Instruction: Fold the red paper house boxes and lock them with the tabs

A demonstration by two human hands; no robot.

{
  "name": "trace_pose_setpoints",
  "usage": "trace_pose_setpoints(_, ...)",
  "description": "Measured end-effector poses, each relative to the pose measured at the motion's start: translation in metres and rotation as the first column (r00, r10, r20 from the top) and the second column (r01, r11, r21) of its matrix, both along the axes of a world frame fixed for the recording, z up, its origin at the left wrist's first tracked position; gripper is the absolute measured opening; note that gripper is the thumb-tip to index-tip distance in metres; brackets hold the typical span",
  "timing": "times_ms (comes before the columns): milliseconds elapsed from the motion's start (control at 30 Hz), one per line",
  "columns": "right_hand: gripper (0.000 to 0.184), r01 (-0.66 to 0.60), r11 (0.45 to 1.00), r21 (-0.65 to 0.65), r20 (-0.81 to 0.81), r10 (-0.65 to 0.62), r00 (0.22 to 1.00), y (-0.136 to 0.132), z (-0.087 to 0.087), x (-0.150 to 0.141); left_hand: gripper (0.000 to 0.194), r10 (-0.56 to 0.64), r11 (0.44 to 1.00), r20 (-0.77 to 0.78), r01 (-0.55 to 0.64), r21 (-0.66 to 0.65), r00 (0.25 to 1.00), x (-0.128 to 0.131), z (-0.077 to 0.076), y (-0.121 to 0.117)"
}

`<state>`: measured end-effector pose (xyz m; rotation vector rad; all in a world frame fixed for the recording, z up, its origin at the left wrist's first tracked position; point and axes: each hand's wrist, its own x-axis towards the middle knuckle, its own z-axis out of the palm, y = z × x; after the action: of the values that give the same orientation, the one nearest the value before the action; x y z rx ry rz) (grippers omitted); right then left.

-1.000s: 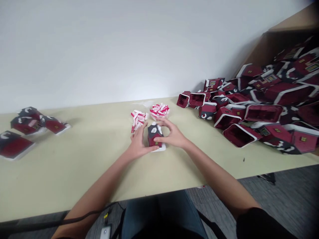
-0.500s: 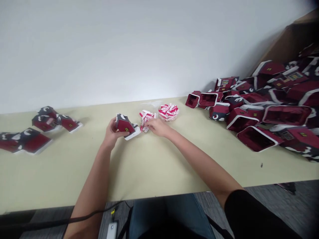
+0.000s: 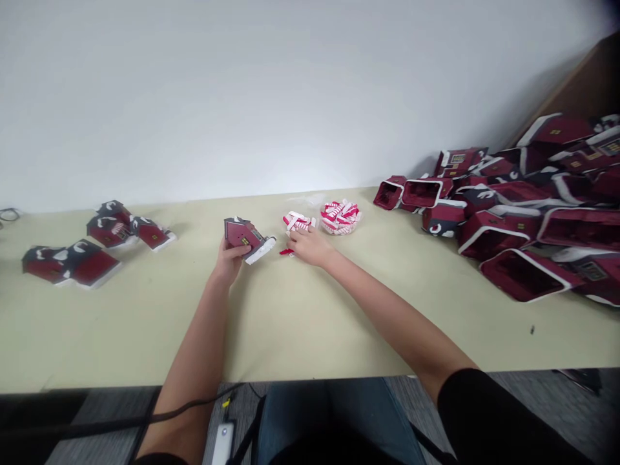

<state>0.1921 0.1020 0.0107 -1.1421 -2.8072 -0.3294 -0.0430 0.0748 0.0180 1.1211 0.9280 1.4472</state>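
Your left hand (image 3: 227,257), fingers curled, grips a small maroon paper house (image 3: 241,234) with a white base, tilted over the desk (image 3: 145,329). Your right hand (image 3: 309,247) lies fingers-down against a loose pile of red-and-white paper strips (image 3: 297,222), just beside a second, rounder heap of strips (image 3: 340,217); whether it pinches any, you cannot tell. More paper houses (image 3: 504,219) slump in a large pile at right, and a few others (image 3: 109,231) lie well apart at left.
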Motion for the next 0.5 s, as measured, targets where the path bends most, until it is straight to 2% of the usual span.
trace_pose_setpoints(233,0.025,0.006,0.994,-0.112,-0.138,-0.022,0.99,-0.011,0.01,0.006,0.062,-0.01,1.0,-0.011,0.01,0.002,1.0,0.003,-0.004,0.001)
trace_pose_setpoints(333,0.027,0.059,0.986,-0.153,-0.128,-0.079,0.989,-0.01,0.013,-0.006,0.06,-0.003,1.0,0.0,0.003,0.013,1.0,0.004,-0.002,0.0)
trace_pose_setpoints(500,0.027,0.186,0.965,-0.182,-0.104,-0.207,0.973,-0.004,0.006,-0.032,0.058,-0.041,0.999,0.016,0.041,0.029,0.999,0.001,0.0,-0.003)
